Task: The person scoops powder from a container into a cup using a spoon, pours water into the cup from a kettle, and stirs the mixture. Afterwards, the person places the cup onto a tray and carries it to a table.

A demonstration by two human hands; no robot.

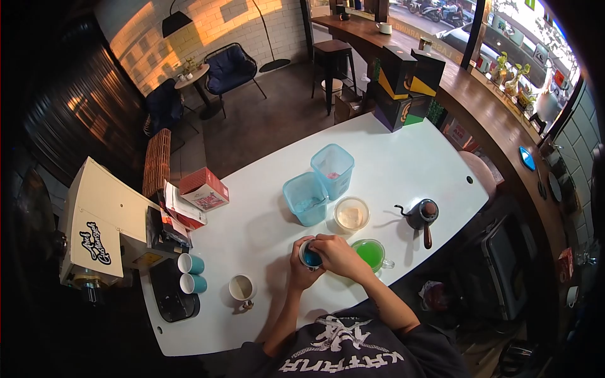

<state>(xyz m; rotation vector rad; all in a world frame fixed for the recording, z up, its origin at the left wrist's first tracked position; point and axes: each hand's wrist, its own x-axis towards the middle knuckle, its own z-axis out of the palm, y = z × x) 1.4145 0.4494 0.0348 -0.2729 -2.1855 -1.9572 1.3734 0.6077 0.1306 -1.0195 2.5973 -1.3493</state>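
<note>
A small cup [311,255] with dark blue contents is near the table's front edge, close to my body. My left hand [299,264] is wrapped round its left side. My right hand [334,250] is closed at the cup's right rim, fingers bent over the opening; whether anything is pinched in them is hidden. Just right of my hands stands a clear glass cup of bright green liquid [370,254], partly behind my right forearm. Beyond it is a round tub [351,214] with pale contents. A light mug [242,288] stands to the left.
Two translucent blue containers [305,200] stand mid-table. A black gooseneck kettle [422,215] is at the right. Two teal paper cups [192,283], a red-and-white box [205,189] and a cream machine [97,220] are at the left. Black boxes [408,85] are stacked at the far corner.
</note>
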